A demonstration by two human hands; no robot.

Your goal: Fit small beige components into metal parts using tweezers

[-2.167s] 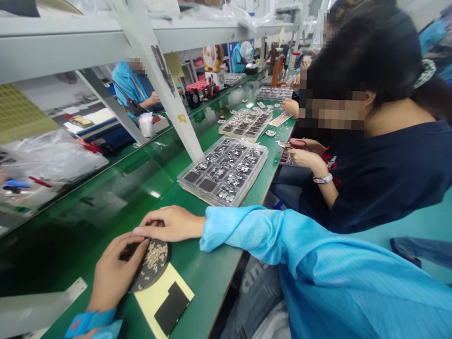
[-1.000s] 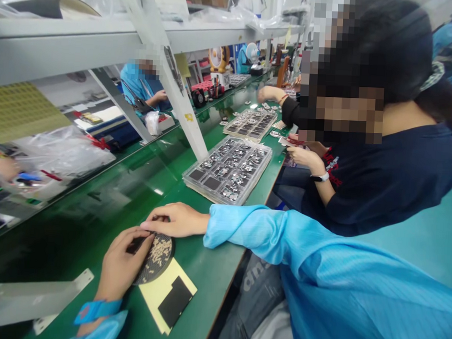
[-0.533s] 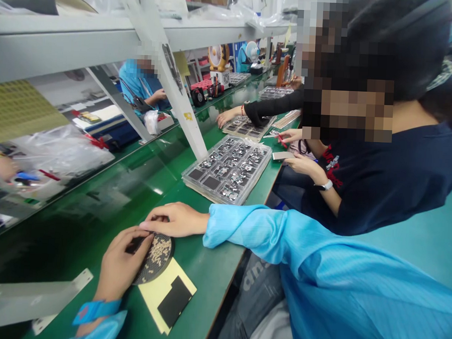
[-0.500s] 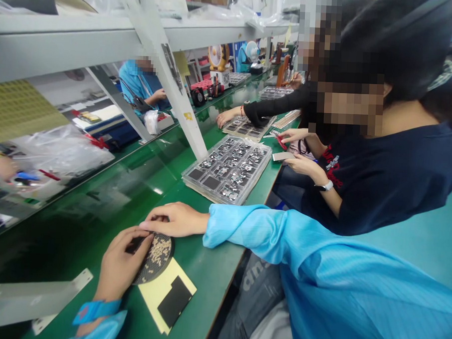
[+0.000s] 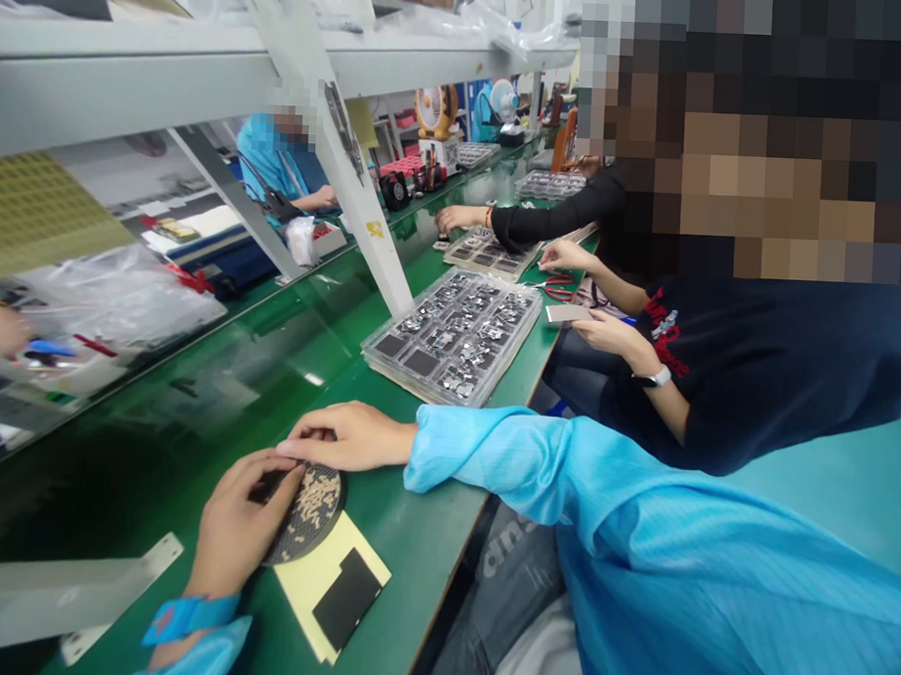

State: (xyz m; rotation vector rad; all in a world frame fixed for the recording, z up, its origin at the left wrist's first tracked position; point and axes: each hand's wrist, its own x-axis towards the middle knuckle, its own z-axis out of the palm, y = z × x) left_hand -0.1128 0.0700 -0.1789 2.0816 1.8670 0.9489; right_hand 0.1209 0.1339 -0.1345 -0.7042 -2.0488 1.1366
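My left hand [image 5: 243, 508], with a blue wristband, curves over the far left side of a round dark tray [image 5: 289, 547]. Its thumb and fingertips come together there. From the other side my right hand [image 5: 357, 436] reaches in, palm down, and its fingertips meet those of the left. Whatever is pinched between them is too small or hidden to name. Many small beige pieces [image 5: 318, 498] lie scattered in the round tray. Partly under the tray is a yellow sheet [image 5: 301, 595] bearing a black notched rectangle [image 5: 347, 600].
Beyond my right arm stands a clear compartment tray [image 5: 457, 338] of metal parts. A co-worker at right holds a flat grey piece [image 5: 567, 314]; red-handled pliers [image 5: 558, 283] lie nearby. A slanted white post [image 5: 352, 189] and a metal bracket [image 5: 88, 595] flank the green bench [image 5: 412, 535].
The co-worker's hand has let go of the red-handled pliers, which now lie on the bench, and has moved toward the far tray. My own hands stay almost in place.
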